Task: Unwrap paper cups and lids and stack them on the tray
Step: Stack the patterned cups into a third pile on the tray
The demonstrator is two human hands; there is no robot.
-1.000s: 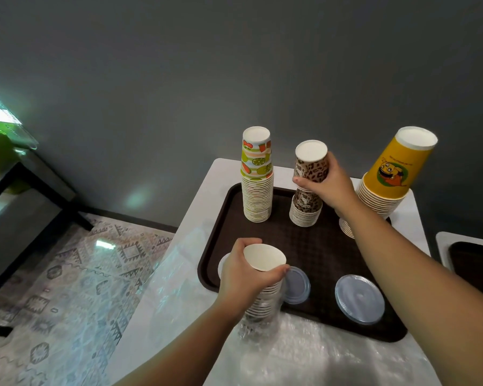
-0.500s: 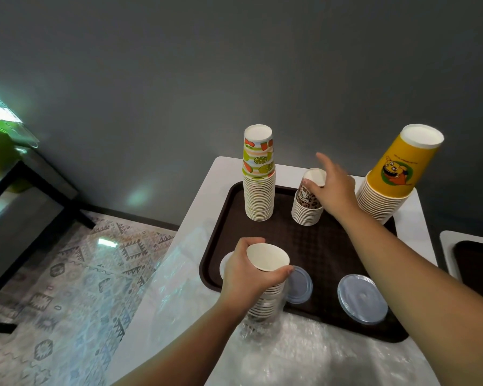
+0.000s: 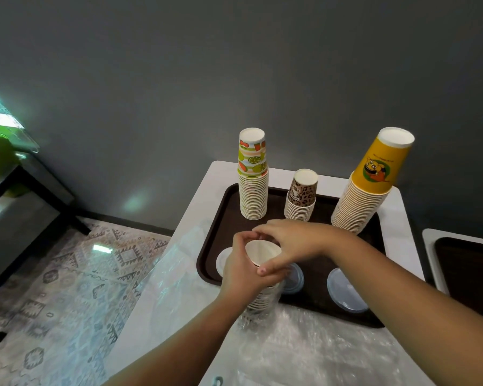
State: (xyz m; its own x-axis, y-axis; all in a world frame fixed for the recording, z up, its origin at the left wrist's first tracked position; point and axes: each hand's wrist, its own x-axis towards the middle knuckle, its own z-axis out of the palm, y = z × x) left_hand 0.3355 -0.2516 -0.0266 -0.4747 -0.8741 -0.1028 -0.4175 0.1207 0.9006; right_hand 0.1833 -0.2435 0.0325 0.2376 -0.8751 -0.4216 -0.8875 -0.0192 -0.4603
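A patterned woven rug (image 3: 76, 274) lies left of a white table (image 3: 179, 288). Crinkled clear plastic wrap (image 3: 304, 344) covers its near end. The left hand (image 3: 243, 271) grasps a sleeve of nested paper cups (image 3: 262, 296) at the edge of the dark textured tray (image 3: 318, 302); the right hand (image 3: 293, 240) pinches the top cup's rim. Behind stand fruit-print (image 3: 253, 174), leopard-print (image 3: 301, 196) and yellow cartoon (image 3: 371, 179) stacks, upside down. Round translucent lids (image 3: 346, 291) lie flat on the tray. Writing on the yellow cup is unreadable.
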